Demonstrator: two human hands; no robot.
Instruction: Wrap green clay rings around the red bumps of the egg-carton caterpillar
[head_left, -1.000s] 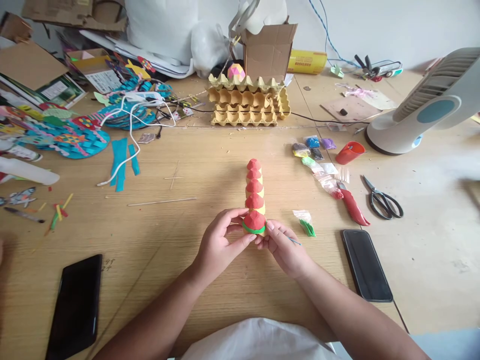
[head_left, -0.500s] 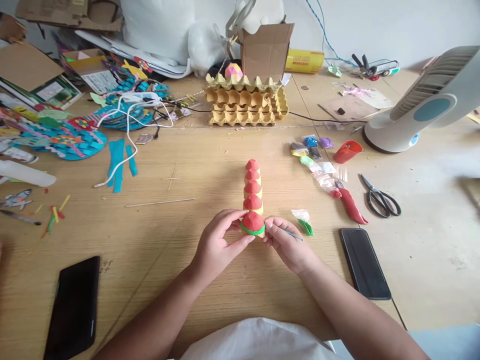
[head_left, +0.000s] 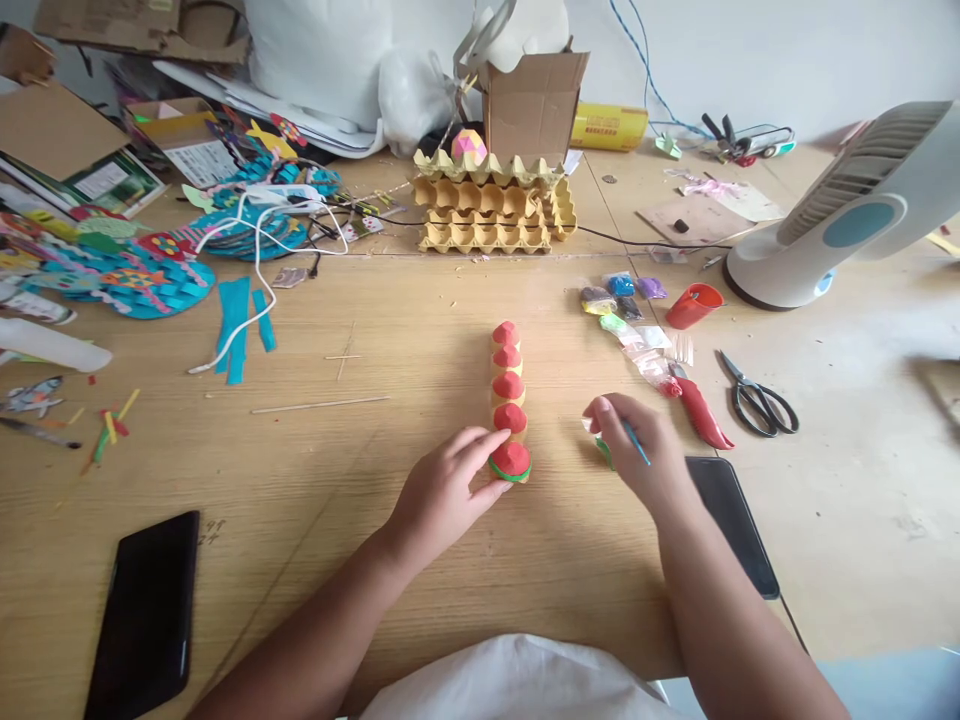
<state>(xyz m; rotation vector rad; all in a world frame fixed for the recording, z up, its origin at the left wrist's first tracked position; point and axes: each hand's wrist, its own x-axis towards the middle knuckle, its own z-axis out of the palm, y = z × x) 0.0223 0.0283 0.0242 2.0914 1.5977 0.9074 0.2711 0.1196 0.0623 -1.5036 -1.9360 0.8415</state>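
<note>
A strip of egg carton cups (head_left: 508, 386) with red tops lies lengthwise in front of me. Around the nearest cup runs a green clay band (head_left: 511, 475). My left hand (head_left: 448, 490) pinches that near cup between thumb and fingers from its left side. My right hand (head_left: 637, 445) is apart from the strip, to its right, with its fingers closed around a thin blue stick-like tool (head_left: 637, 442). Beneath the right fingers, a small bag of green clay (head_left: 604, 452) is partly hidden.
Scissors (head_left: 761, 395), a red-handled knife (head_left: 703, 408), a red cup (head_left: 694, 305) and clay packets (head_left: 621, 285) lie to the right. Phones rest at left (head_left: 146, 610) and right (head_left: 739, 525). Egg cartons (head_left: 484, 236) stack behind; a white fan (head_left: 832, 225) stands far right.
My right hand has moved away from the near cup, right and slightly up, to above the green clay bag, still with the blue tool. My left hand stays on the strip, which has shifted slightly.
</note>
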